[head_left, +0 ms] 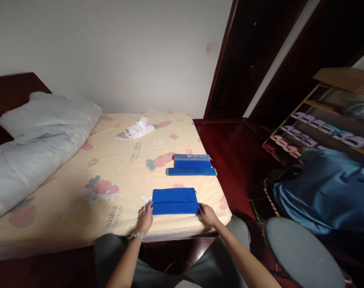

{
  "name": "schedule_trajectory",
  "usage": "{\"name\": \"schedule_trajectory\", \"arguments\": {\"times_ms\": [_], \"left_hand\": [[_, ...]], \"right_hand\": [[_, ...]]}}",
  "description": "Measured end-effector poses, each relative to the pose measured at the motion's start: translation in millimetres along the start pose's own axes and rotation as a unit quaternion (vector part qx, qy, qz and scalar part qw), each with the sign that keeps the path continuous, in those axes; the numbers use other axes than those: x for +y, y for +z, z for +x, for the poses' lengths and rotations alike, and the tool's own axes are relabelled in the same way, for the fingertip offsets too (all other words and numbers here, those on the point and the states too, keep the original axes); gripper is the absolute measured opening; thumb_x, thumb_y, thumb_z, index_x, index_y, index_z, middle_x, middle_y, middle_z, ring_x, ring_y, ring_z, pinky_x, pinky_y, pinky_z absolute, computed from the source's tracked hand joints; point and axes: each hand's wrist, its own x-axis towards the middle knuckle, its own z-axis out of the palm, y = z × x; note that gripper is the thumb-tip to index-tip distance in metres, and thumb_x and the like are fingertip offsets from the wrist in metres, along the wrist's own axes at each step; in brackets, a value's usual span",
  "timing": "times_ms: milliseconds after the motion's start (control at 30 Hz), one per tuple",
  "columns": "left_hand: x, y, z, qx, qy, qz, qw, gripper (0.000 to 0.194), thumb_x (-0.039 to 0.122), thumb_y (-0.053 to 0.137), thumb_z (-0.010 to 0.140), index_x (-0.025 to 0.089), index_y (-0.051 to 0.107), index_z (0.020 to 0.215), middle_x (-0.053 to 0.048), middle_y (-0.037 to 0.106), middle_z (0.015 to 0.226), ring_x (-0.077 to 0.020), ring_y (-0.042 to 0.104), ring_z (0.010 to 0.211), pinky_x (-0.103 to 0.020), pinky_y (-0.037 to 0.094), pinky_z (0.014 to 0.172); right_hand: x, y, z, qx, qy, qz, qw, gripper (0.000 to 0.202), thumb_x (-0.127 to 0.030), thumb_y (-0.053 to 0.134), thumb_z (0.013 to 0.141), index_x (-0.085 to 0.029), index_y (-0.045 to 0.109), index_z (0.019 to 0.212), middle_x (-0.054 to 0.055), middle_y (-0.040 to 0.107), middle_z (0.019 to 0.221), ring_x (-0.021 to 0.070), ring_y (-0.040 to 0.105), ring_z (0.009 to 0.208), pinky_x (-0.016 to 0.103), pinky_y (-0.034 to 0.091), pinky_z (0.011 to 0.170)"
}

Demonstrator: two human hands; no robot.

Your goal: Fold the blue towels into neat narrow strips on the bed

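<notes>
A folded, rectangular bright-blue cloth (174,202) lies by the near edge of the yellow carrot-print bed (129,182), left hand (145,219) and right hand (208,215), both nearly closed, pinching its ends (I spot a pale wristwatch (139,236)). Beyond, toward the right edge, lie folded blue cloth strips (191,172).

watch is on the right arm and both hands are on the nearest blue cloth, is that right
Wrong side: the head view shows the watch on the left arm. The left hand and right hand are both on the nearest blue cloth, as you say.
</notes>
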Motion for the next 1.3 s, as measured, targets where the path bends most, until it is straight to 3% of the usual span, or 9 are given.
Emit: {"name": "schedule_trajectory", "arguments": {"times_ms": [167,300,467,567,667,733,900,1133,1300], "left_hand": [[10.2,-7.0,1.3,0.004,0.031,0.093,0.995,0.046,0.025,0.034,0.1,0.021,0.052,0.142,-0.014,0.07,0.124,-0.029,0.064,0.105,-0.046,0.045,0.094],[14.3,-16.4,1.3,0.004,0.03,0.128,0.991,0.043,0.026,0.038,0.099,0.025,0.057,0.138,-0.012,0.074,0.11,-0.0292,0.064,0.103,-0.047,0.047,0.094],[28.5,-28.8,3.7,0.021,0.064,0.094,0.993,0.05,0.015,0.039,0.096,0.027,0.054,0.143,-0.011,0.062,0.138,-0.0284,0.053,0.132,-0.048,0.043,0.11],[54.2,-30.3,6.8,-0.014,0.158,0.037,0.987,0.054,0.019,0.039,0.098,0.03,0.042,0.151,-0.005,0.048,0.154,-0.0257,0.041,0.144,-0.048,0.034,0.12],[80.4,-20.9,8.8,-0.067,0.243,0.01,0.968,0.058,0.03,0.04,0.1,0.03,0.027,0.157,-0.002,0.035,0.161,-0.0235,0.033,0.149,-0.048,0.028,0.124],[87.9,-10.7,9.5,-0.08,0.254,0.015,0.964,0.06,0.034,0.039,0.101,0.029,0.022,0.158,-0.003,0.032,0.163,-0.0226,0.031,0.15,-0.048,0.026,0.125],[64.1,2.2,10.3,-0.091,0.235,0.026,0.967,0.062,0.037,0.037,0.102,0.028,0.016,0.159,-0.003,0.032,0.163,-0.0198,0.031,0.15,-0.043,0.028,0.124],[8.2,-11.1,12.2,-0.114,0.207,0.019,0.971,0.063,0.039,0.039,0.101,0.026,0.018,0.159,-0.005,0.035,0.162,-0.0211,0.032,0.149,-0.044,0.027,0.124],[-8.3,-11.8,16.8,-0.133,0.187,-0.008,0.973,0.062,0.022,0.044,0.093,0.026,0.033,0.154,-0.004,0.039,0.16,-0.0204,0.036,0.148,-0.042,0.033,0.122]], "right_hand": [[-15.1,1.6,1.9,0.014,0.043,-0.047,0.998,0.033,-0.03,0.039,0.102,-0.016,0.066,0.115,0.014,0.072,0.101,0.0275,0.066,0.095,0.033,0.042,0.082],[-24.4,6.9,-4.8,0.05,0.068,-0.067,0.994,0.036,-0.031,0.04,0.103,-0.017,0.055,0.133,0.013,0.071,0.105,0.0275,0.063,0.101,0.034,0.04,0.085],[-29.8,8.9,-13.0,0.138,0.074,-0.091,0.983,0.039,-0.03,0.04,0.102,-0.018,0.052,0.137,0.014,0.067,0.116,0.03,0.059,0.105,0.04,0.043,0.088],[-49.2,10.4,-15.7,0.184,-0.026,-0.063,0.981,0.045,-0.024,0.04,0.099,-0.018,0.051,0.142,0.016,0.059,0.136,0.0314,0.053,0.123,0.046,0.039,0.104],[-79.6,24.2,-13.3,0.148,-0.198,-0.031,0.969,0.056,-0.025,0.042,0.098,-0.022,0.039,0.153,0.009,0.047,0.152,0.0295,0.04,0.14,0.049,0.026,0.119],[-93.8,38.7,-8.5,0.121,-0.254,-0.029,0.959,0.061,-0.029,0.043,0.099,-0.022,0.03,0.158,0.007,0.039,0.158,0.0285,0.034,0.145,0.05,0.023,0.121],[-77.3,58.1,2.9,0.105,-0.251,-0.051,0.961,0.067,-0.03,0.043,0.1,-0.017,0.018,0.16,0.009,0.029,0.161,0.0261,0.027,0.15,0.049,0.027,0.122],[-17.5,39.6,-2.3,0.094,-0.223,-0.051,0.969,0.067,-0.026,0.043,0.098,-0.013,0.02,0.16,0.011,0.025,0.162,0.0269,0.025,0.15,0.05,0.029,0.122],[-2.1,31.1,-1.1,0.087,-0.201,-0.009,0.976,0.071,-0.018,0.047,0.088,-0.013,0.031,0.157,0.012,0.034,0.159,0.0279,0.033,0.147,0.051,0.033,0.12]]}}
